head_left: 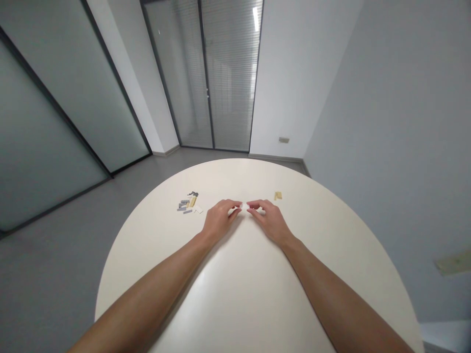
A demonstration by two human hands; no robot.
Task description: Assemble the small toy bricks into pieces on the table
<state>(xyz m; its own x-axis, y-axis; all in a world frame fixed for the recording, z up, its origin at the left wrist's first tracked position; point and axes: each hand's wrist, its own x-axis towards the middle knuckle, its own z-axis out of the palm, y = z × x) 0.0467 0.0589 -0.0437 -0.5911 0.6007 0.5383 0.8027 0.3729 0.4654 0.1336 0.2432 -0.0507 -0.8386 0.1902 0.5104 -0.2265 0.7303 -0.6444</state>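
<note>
Between my two hands, over the middle of the table, is a small white piece (245,206), pinched from both sides. My left hand (221,215) grips its left end with thumb and fingertips. On the opposite end, the thumb and fingers of my right hand (268,218) are closed the same way. The piece is too small and partly covered by fingertips, so its exact shape cannot be made out. Left of my left hand lies a loose group of small grey, tan, white and dark building-block pieces (185,202). Beyond my right hand sit a few tan pieces (278,195).
A round white table (235,294) carries all the pieces and my forearms rest over it. Its curved far edge faces a glass door (231,73) with blinds. Frosted glass panels (66,88) stand on the left, and a plain wall (397,122) on the right.
</note>
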